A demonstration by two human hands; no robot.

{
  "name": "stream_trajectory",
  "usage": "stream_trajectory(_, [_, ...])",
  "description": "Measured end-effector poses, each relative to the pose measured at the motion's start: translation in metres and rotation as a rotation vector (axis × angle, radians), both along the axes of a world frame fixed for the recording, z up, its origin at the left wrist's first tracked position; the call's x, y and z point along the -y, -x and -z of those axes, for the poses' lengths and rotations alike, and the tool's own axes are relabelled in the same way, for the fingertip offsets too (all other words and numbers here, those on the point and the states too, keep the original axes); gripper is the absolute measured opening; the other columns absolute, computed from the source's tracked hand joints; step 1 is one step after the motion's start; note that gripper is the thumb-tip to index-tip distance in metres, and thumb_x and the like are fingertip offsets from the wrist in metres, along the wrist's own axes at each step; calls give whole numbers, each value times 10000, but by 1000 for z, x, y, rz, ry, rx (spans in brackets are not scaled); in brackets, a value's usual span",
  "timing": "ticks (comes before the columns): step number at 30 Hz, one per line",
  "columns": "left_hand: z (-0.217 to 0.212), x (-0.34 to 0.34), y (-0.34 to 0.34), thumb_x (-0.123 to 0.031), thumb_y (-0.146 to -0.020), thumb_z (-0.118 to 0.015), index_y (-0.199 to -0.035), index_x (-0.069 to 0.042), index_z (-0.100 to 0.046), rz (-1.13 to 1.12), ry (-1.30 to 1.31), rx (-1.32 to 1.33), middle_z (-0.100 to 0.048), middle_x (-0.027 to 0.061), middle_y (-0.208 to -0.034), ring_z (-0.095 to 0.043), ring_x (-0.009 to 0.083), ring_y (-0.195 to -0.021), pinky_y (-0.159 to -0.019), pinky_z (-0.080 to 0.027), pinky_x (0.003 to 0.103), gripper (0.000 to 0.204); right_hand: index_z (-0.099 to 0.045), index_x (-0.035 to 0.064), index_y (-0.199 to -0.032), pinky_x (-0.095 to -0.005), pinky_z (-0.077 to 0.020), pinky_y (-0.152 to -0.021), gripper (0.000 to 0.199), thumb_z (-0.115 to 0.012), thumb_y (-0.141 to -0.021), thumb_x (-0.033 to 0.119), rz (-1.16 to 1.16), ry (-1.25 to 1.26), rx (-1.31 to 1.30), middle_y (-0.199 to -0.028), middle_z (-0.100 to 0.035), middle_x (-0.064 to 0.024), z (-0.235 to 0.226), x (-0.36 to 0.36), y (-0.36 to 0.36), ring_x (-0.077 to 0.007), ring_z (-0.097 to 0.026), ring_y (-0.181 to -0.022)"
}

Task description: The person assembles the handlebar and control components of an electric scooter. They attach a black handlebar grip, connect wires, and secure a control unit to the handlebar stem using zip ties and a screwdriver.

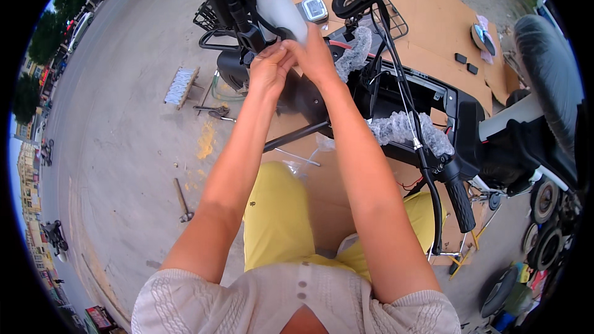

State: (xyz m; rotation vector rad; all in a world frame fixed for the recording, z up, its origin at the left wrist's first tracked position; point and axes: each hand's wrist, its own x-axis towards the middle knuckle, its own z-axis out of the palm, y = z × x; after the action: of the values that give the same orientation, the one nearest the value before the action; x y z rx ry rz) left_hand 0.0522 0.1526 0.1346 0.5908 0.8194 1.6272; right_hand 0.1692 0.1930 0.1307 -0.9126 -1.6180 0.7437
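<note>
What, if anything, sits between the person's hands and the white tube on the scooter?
Nothing visible. The left hand and right hand are already on the lower end of the white tube; black cables run just to its left.

A white cylindrical tube (281,11) stands tilted at the front of the black scooter frame (396,96), its lower end gripped between both hands. Black cables (238,15) run just beside it on the left.
</note>
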Motion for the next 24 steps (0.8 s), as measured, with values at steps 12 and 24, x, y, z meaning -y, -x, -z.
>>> stream_trajectory(12, [-6, 5, -17, 31, -865, -632, -999, 72, -621, -231, -183, -162, -657, 89, -961, -653, 154, -787, -693, -552, 287, 141, -400, -18, -1301, -411, -449, -916, 571, -659, -836, 191, 53, -18, 89, -1189, -561, -263, -11, 13, 2, -391, -574, -1101])
stream_trajectory(24, [28, 23, -37, 42, -833, -440, -1207, 63, -597, -361, -292, -505, -587, 112, -1191, -555, 216, -1123, -953, -412, 270, 405, -364, -36, -1256, -417, -471, -860, 512, -603, -913, 260, 136, -82, 251, -1080, -602, -274, -4, 17, 2, -386, -614, -997])
